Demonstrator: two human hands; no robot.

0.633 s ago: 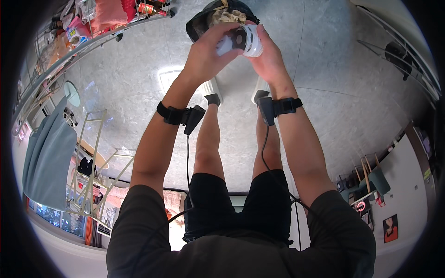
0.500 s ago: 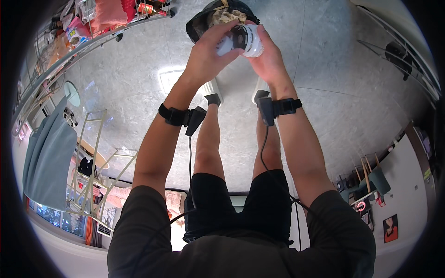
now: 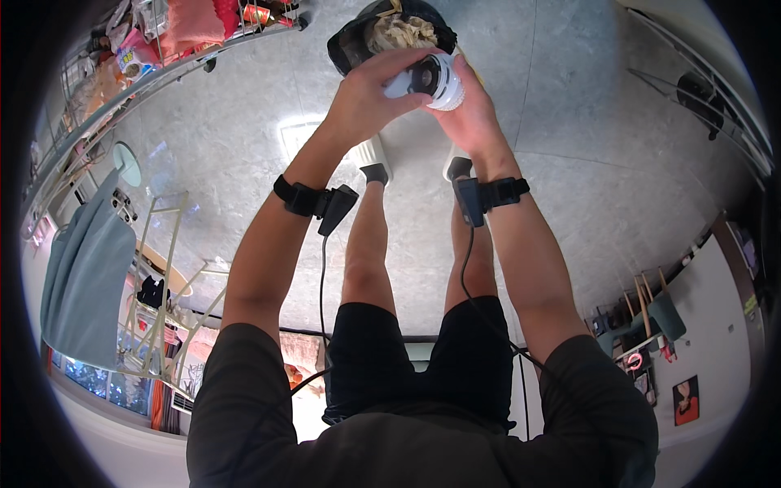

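Note:
Both hands are closed around a white handheld device (image 3: 446,85) with a rounded body and a dark round opening or disc on its side; its exact kind I cannot make out. My left hand (image 3: 376,91) grips its left part, thumb below and fingers over the top. On the other side, my right hand (image 3: 474,110) wraps the finely ribbed white end, palm toward it. The device is tilted. Just beyond the hands, a black bin lined with a bag (image 3: 350,47) stands on the floor, holding crumpled beige material (image 3: 403,34).
A wire rack (image 3: 154,73) loaded with packages and cloths curves along the far left. Nearer on the left are a pale metal frame (image 3: 172,244) and a grey-blue cloth (image 3: 85,276). Metal rails (image 3: 708,61) stand at the far right. Cables hang from both wrist straps.
The device has tilted and come slightly nearer, turning its dark round part more toward the left. Both hands have shifted a little with it, keeping their grip.

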